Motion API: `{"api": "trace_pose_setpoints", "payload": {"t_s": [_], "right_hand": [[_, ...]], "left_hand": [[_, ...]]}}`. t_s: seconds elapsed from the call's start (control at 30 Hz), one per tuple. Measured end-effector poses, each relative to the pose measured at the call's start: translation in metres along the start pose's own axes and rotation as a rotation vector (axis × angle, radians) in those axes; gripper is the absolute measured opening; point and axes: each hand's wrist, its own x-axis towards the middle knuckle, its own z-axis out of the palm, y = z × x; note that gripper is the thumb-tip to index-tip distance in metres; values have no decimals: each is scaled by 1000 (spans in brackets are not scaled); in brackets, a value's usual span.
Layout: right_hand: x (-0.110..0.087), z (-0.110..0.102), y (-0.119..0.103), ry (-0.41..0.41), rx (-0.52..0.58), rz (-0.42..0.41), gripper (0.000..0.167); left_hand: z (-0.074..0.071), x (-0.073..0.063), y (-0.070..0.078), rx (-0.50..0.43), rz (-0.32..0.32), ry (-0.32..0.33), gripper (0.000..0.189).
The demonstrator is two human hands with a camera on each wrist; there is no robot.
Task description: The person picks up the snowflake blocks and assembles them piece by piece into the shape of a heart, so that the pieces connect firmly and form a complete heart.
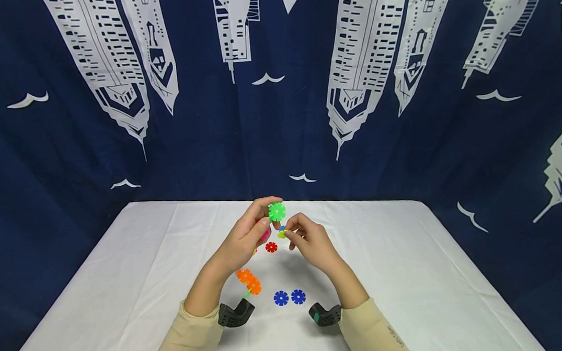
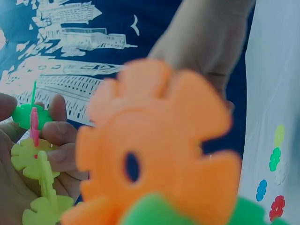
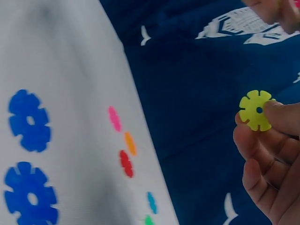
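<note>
My left hand [image 1: 240, 239] is raised above the table and holds a chain of slotted plastic flower discs. At its upper end is a green disc [image 1: 273, 215], with a pink disc [image 1: 265, 234] beside it. Yellow discs [image 2: 23, 157] follow in the left wrist view. An orange disc [image 2: 173, 122] hangs lower on the chain, close to that camera and blurred. To the right, my right hand [image 1: 314, 243] pinches a single yellow disc [image 3: 252, 115] between thumb and fingers, apart from the chain. Part of the chain is hidden behind the left hand and wrist.
Two dark blue discs [image 1: 277, 299] lie on the white tabletop [image 1: 376, 253] between the forearms. Beyond them lie a red disc [image 1: 269, 248] and several others, pink, orange, light blue and green. A navy patterned cloth [image 1: 283, 133] hangs behind the table.
</note>
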Motion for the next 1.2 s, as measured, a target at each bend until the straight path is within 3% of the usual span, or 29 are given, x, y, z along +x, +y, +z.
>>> {"api": "trace_pose_setpoints", "payload": {"t_s": [0.33,0.63,0.9,1.2], "right_hand": [[-5,-26,-21,149,114,-115,9],[-14,-36,-42,265,284,-342,12],[-16,-35,-48,287,224,-480,22],[-19,-29,-51,299,242,-514,20]], "left_hand": [[5,-1,1,139,-78,19,45],[12,0,0,157,-85,-26,35],[17,0,4,144,-77,-82,34],[19,0,4,142,-71,-111,35]]}}
